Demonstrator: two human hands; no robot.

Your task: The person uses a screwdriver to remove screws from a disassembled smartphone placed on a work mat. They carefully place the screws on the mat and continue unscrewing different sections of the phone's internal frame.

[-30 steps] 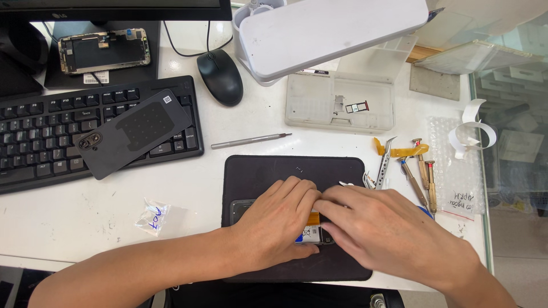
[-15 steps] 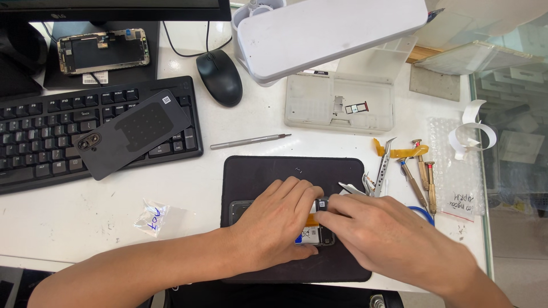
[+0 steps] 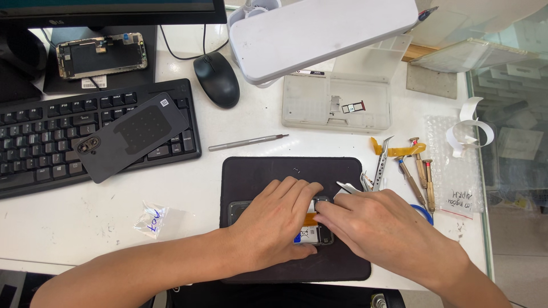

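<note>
- Opened phone point(image 3: 313, 234) lies flat on the dark work mat point(image 3: 257, 177), near the mat's lower middle, close to the person's body; most of it is hidden under both hands, with only a strip of its inner parts, an orange band and a white label, showing between them
- Left hand point(image 3: 274, 225) lies palm down over the left part of the phone, fingers close together and stretched toward the right, their tips resting on the phone's upper edge; no closed grasp around the phone is visible
- Right hand point(image 3: 379, 228) comes in from the right and covers the right part of the phone; its fingers are drawn together, the tips pressing on a small dark part at the phone's top edge, just beside the left fingertips; whether they pinch that part cannot be told
- Metal tweezers point(image 3: 349, 188) lie on the mat just above the right hand, touching or nearly touching its knuckles
- Screwdrivers point(image 3: 419, 174) and a second pair of tweezers lie to the right of the mat, well apart from the phone
- Dark phone back cover point(image 3: 134, 134) rests on the keyboard point(image 3: 34, 142) at upper left
- Thin metal rod point(image 3: 248, 142) lies on the white table point(image 3: 103, 211) above the mat
- Small plastic bag point(image 3: 153, 219) lies left of the mat
</note>
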